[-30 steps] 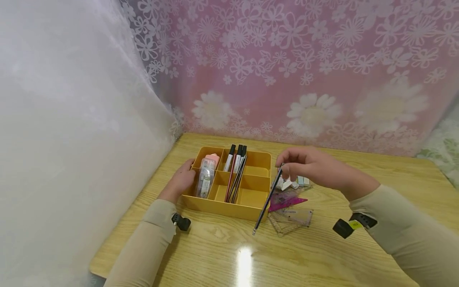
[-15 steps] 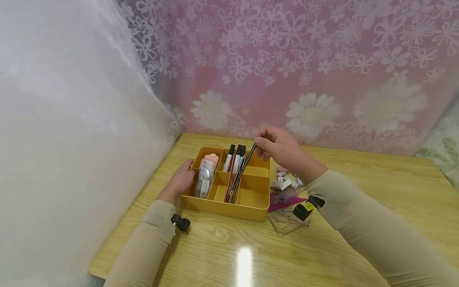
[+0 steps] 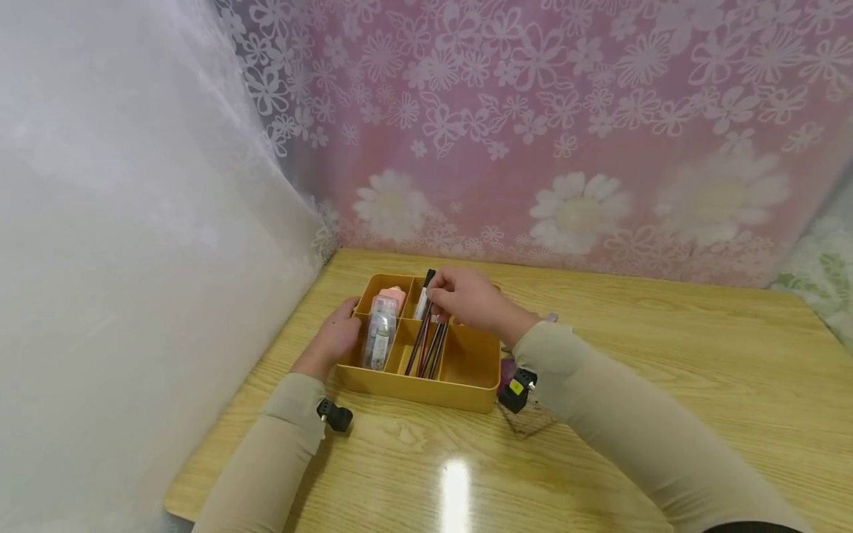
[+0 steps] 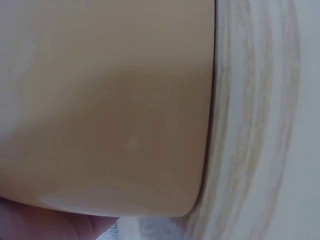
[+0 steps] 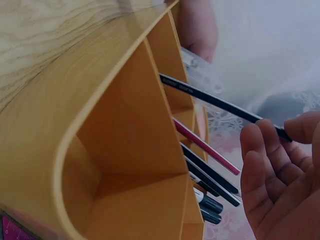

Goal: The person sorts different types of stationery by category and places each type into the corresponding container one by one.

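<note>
A yellow desk organizer (image 3: 413, 389) with several compartments stands on the table. My left hand (image 3: 336, 337) holds its left side; the left wrist view shows mostly the organizer wall (image 4: 125, 125). With thumb and fingertips, my right hand (image 3: 469, 300) pinches the top of a dark pencil (image 5: 225, 106), tilted with its lower end inside the front middle compartment. Beside it lean a red pencil (image 5: 205, 145) and several dark pencils (image 5: 212, 172). Black-capped markers (image 5: 210, 206) stand in the compartment behind, partly covered by my right hand in the head view.
A clear plastic package (image 3: 382, 333) and a pink item (image 3: 393, 294) fill the left compartments. Right of the organizer lie a clear ruler piece (image 3: 526, 420) and a magenta one (image 3: 508, 368), mostly under my right forearm. A floral curtain (image 3: 466, 185) hangs behind the table.
My right hand has carried the dark pencil leftward from beside the organizer, over it, then lowered it into the front middle compartment. My left hand has stayed on the organizer's left side.
</note>
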`<state>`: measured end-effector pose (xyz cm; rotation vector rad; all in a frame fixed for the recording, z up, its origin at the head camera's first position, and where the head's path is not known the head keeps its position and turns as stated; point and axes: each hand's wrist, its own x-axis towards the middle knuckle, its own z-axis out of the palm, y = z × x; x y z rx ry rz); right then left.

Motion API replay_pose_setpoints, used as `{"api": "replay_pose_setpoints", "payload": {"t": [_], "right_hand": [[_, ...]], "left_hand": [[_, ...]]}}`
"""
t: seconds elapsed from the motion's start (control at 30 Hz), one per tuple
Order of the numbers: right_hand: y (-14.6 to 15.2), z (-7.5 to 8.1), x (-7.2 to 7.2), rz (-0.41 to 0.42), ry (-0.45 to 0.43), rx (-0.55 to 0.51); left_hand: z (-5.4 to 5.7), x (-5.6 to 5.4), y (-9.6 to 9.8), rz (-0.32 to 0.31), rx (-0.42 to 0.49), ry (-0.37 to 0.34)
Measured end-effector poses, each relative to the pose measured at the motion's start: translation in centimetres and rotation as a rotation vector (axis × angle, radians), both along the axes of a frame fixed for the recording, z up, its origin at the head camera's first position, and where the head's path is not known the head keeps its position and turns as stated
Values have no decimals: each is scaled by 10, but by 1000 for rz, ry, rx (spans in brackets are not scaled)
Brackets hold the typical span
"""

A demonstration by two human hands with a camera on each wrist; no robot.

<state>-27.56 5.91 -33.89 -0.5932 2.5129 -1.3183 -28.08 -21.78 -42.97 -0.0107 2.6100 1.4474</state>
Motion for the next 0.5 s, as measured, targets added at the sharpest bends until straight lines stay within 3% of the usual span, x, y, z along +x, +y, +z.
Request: {"api": "replay_pose_setpoints", "payload": {"t": [0.27,0.5], "right_hand": [[-2,0,-2,-35,4,36],[30,10,10,12,31,96]], "left_hand": [[2,1,1,-8,23,5],[3,2,2,-18,9,17]]}}
